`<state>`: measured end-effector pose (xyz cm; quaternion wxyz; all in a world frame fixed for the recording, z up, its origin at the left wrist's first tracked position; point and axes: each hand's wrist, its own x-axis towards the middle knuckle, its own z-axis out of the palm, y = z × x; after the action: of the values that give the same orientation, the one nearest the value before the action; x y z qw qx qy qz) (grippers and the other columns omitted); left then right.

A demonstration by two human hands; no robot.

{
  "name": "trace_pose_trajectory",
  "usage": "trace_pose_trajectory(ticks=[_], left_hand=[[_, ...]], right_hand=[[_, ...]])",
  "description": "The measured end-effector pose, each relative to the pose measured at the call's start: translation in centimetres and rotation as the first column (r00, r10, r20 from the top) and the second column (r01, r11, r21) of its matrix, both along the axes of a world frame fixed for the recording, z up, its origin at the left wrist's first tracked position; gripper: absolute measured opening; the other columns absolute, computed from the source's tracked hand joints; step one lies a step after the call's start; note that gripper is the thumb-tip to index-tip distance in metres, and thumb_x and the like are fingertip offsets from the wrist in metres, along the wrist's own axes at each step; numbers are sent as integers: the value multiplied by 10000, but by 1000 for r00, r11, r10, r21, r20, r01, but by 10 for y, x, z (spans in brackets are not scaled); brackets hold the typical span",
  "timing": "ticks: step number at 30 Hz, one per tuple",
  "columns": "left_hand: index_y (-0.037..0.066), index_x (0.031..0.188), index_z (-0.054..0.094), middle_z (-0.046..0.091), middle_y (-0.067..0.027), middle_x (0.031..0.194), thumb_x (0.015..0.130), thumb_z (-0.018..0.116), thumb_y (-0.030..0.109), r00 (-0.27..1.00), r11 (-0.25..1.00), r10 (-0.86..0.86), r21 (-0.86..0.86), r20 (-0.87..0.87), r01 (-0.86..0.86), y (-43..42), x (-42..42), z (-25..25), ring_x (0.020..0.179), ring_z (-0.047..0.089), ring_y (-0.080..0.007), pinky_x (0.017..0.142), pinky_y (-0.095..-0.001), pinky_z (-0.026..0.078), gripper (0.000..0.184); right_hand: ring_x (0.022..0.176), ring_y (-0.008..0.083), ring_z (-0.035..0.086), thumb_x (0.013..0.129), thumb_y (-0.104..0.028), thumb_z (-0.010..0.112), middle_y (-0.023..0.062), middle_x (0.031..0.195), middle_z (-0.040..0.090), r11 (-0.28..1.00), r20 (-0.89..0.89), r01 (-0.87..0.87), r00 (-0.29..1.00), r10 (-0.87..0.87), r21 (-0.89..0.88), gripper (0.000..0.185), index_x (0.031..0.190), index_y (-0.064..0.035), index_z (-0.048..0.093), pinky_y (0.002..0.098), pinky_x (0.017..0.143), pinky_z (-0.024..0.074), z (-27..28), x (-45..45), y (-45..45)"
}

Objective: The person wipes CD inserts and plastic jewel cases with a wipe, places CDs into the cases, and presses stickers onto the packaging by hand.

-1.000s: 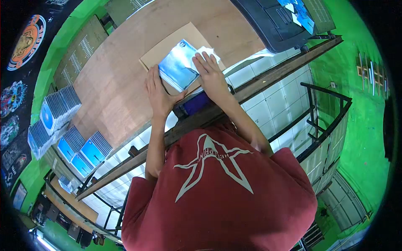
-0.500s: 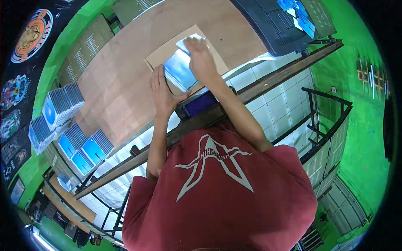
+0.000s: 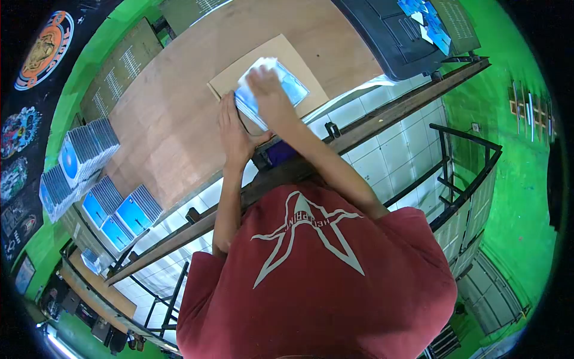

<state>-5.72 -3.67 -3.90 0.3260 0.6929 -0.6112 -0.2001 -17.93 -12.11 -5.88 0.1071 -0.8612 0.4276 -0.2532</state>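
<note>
Blue square case (image 3: pixel 293 91) lies on a sheet of cardboard (image 3: pixel 299 60), near my edge of the tabletop (image 3: pixel 170 122), set at an angle to me; layered edges show on its left, so possibly more than one in the pile. My left grip (image 3: pixel 235 133) is spread and unclosed, fingers along the left side, thumb reaching toward the near corner: a brace, by my reading, rather than a grasp. My right grip (image 3: pixel 265 88) sits over the upper face with a crumpled white cloth (image 3: pixel 268 61), perhaps tissue; fingers blurred, so I cannot tell how tightly they close on it. Rubbing looks like the step in hand. To do it well: keep the brace low and steady so the pile doesn't skid on the card, spread light pressure through the cloth, keep bare fingertips off the glossy face, overlap strokes out to the corners, and ease off at the edges lest the cloth snag. Similar cases stand in stacks (image 3: pixel 89 149) at the tabletop's left end, well apart from my work.
</note>
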Motion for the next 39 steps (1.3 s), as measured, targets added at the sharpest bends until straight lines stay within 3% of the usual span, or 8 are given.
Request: trace_pose_trajectory(ticks=[5, 11, 13, 14, 20, 26, 32, 39], left_hand=[[-19, 1580, 248, 387, -210, 1586, 492, 1002, 277, 1000, 1000, 0, -8, -19, 0, 0, 2, -5, 1487, 340, -397, 1211, -490, 299, 1356], [-29, 1601, 191, 359, -198, 1615, 483, 989, 261, 1000, 1000, -5, 13, 6, 5, -2, 2, -8, 1498, 331, -384, 1214, -509, 253, 1404], [-36, 1599, 188, 355, -196, 1618, 475, 991, 285, 994, 1000, 1, -25, 108, 2, -3, 5, -19, 1500, 329, -374, 1219, -528, 228, 1419], [-36, 1599, 188, 355, -196, 1618, 475, 991, 285, 994, 1000, -1, -25, 106, 4, 1, 5, -24, 1500, 329, -374, 1219, -528, 228, 1419], [-25, 1602, 198, 336, -201, 1632, 503, 987, 331, 1000, 1000, 14, 17, -1, -14, -2, 1, -9, 1519, 305, -364, 1218, -560, 206, 1400], [-20, 1600, 204, 344, -173, 1637, 507, 991, 357, 1000, 1000, 1, -1, 20, -1, -2, 2, -10, 1519, 309, -352, 1215, -585, 194, 1399], [-11, 1599, 209, 363, -162, 1629, 511, 990, 345, 999, 996, 27, 83, 18, -29, -1, -1, -2, 1520, 310, -342, 1220, -582, 193, 1387], [2, 1596, 229, 378, -145, 1621, 485, 989, 335, 999, 1000, 10, -8, 31, -10, 0, 1, -7, 1512, 321, -343, 1212, -558, 219, 1387]], right_hand=[[1439, 392, 452, 848, -55, 591, 198, 1467, 562, 974, 160, -225, 963, 216, 41, 602, 1442, 22, 524, 544, 1236, 288, -1, -6, 11], [1424, 413, 461, 838, -7, 586, 209, 1468, 559, 999, 10, 48, 999, -48, -2, 545, 1382, 38, 581, 529, 1216, 324, 2, 6, 4], [1425, 427, 456, 842, -25, 591, 208, 1450, 571, 986, 101, -158, 983, 153, 52, 535, 1373, 40, 587, 529, 1218, 322, 6, 10, 25], [1420, 431, 457, 865, -172, 628, 230, 1461, 542, 969, -7, -246, 969, 246, -2, 570, 1377, 67, 553, 551, 1227, 299, -3, 5, 27], [1457, 376, 427, 836, -245, 677, 192, 1472, 546, 977, -57, -213, 975, 214, 20, 629, 1384, 41, 562, 518, 1247, 271, 0, -3, -4], [1465, 325, 439, 819, -71, 657, 141, 1520, 534, 951, 21, -290, 957, 290, 108, 616, 1427, -26, 570, 504, 1239, 304, 16, -28, 34], [1473, 343, 416, 877, -238, 650, 184, 1498, 537, 941, -119, -329, 934, 336, 73, 564, 1372, 24, 582, 512, 1242, 283, 17, -32, 22], [1447, 334, 453, 840, -168, 670, 167, 1470, 566, 950, -66, -309, 948, 311, 44, 564, 1368, 14, 591, 520, 1236, 296, 22, -28, 27]])
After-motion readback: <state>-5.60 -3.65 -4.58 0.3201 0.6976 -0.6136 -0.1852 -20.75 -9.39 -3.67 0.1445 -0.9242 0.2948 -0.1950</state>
